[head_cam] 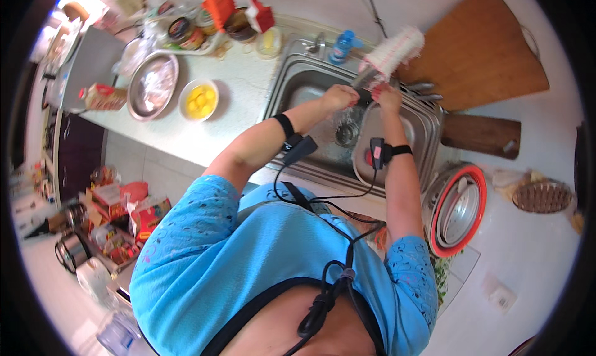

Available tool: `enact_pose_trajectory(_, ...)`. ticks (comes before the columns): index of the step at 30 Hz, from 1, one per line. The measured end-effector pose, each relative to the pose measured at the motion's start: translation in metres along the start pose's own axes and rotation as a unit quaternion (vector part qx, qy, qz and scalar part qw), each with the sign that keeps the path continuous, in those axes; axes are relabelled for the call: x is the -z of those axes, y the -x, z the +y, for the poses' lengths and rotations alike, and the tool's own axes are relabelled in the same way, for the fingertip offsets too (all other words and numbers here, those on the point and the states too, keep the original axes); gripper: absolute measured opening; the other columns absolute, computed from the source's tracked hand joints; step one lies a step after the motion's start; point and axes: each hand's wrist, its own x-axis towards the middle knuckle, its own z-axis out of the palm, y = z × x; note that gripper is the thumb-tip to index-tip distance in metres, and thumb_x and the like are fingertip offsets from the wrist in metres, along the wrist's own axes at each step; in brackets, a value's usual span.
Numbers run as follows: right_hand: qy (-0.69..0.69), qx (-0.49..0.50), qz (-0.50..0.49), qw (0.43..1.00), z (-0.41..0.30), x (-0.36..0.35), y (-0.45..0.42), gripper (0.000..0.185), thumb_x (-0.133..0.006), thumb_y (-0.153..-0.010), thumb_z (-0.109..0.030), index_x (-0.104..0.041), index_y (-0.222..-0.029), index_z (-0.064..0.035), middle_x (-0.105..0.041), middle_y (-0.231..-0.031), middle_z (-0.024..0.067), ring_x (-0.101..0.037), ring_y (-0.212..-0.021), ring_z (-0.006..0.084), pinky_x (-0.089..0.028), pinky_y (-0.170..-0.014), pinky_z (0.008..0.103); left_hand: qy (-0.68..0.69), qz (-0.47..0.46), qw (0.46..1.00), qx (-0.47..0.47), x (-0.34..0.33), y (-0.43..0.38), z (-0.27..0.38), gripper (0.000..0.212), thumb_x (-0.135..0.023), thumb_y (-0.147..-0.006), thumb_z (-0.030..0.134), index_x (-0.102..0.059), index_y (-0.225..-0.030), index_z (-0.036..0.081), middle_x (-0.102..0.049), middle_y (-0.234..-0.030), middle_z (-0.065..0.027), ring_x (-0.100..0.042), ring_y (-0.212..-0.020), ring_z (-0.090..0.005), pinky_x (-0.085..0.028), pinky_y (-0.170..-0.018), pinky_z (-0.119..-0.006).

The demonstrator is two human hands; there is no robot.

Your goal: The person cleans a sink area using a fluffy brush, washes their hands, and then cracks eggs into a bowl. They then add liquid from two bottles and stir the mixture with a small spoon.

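Note:
My left hand (342, 98) is over the steel sink (298, 83), its fingers curled inward. Close beside it, my right hand (387, 96) is bent at the fingers, just below a grey metal spout-like part (365, 79). Above both hands is a white, fuzzy roll-shaped wrap (393, 51) with red marks; whether a hand touches it is hidden. Water glistens around the drain (347, 133). A rectangular metal pan (412, 123) sits in the sink's right side, under my right forearm. What either hand may hold cannot be made out.
A blue bottle (342, 46) stands behind the sink. Knives (423, 91) lie at its right edge near a large wooden cutting board (479, 53). Left, a white bowl (213, 111) holds yellow pieces beside a metal basin (135, 83). A red-rimmed basin (482, 202) is at right.

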Motion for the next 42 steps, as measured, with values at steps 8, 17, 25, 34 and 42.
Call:
enact_pose_trajectory(8, -0.474, -0.190, -0.258, 0.820, -0.029, -0.055, 0.133, 0.058, -0.055, -0.086, -0.052, -0.048, -0.122, -0.0067, -0.051, -0.123, 0.0088, -0.049, -0.113, 0.0218, -0.039, -0.098, 0.0392, 0.544, 0.018, 0.839, 0.025, 0.002, 0.026, -0.007, 0.016, -0.054, -0.089, 0.018, -0.058, -0.099, 0.006, -0.063, -0.100, -0.0101, -0.060, -0.095, -0.0224, -0.049, -0.087, -0.033)
enact_pose_trajectory(17, -0.297, -0.102, -0.201, 0.928, 0.042, -0.102, 0.133, 0.034, -0.064, -0.086, -0.035, -0.054, -0.087, -0.0019, -0.060, -0.087, 0.0125, -0.058, -0.082, 0.0256, -0.049, -0.074, 0.0433, 0.617, 0.086, 0.782, -0.029, -0.017, 0.023, -0.079, 0.018, -0.046, -0.096, 0.019, -0.054, -0.096, 0.003, -0.062, -0.091, -0.0146, -0.061, -0.081, -0.0262, -0.052, -0.075, -0.038)
enact_pose_trajectory(25, 0.163, 0.171, -0.079, 0.968, 0.002, -0.094, 0.165, 0.033, -0.059, -0.089, -0.024, -0.058, -0.067, -0.0002, -0.060, -0.062, 0.0112, -0.061, -0.061, 0.0198, -0.047, -0.058, 0.0383, 0.418, 0.328, 0.847, 0.026, -0.023, 0.070, -0.040, 0.027, -0.049, -0.093, 0.020, -0.062, -0.085, -0.001, -0.063, -0.079, -0.0113, -0.060, -0.074, -0.0210, -0.048, -0.065, -0.036)
enact_pose_trajectory(34, -0.157, -0.219, -0.323, 0.907, -0.027, -0.061, 0.178, 0.023, -0.059, -0.088, -0.024, -0.063, -0.100, -0.0048, -0.065, -0.092, 0.0098, -0.062, -0.089, 0.0236, -0.048, -0.075, 0.0379, 0.126, 0.107, 0.965, 0.205, 0.041, 0.096, -0.035, 0.064, -0.059, -0.083, 0.035, -0.032, -0.134, 0.007, -0.026, -0.140, -0.0127, -0.024, -0.127, -0.0314, -0.024, -0.100, -0.053)
enact_pose_trajectory(42, -0.018, 0.071, 0.183, 0.980, -0.011, -0.013, 0.095, 0.039, -0.061, -0.084, -0.012, -0.049, -0.119, -0.0003, -0.054, -0.111, 0.0134, -0.053, -0.101, 0.0248, -0.043, -0.087, 0.0344, 0.117, 0.045, 0.979, 0.162, 0.061, 0.092, 0.032, 0.058, -0.061, -0.082, 0.033, -0.043, -0.134, 0.014, -0.018, -0.152, -0.0082, -0.009, -0.140, -0.0298, -0.008, -0.108, -0.059)
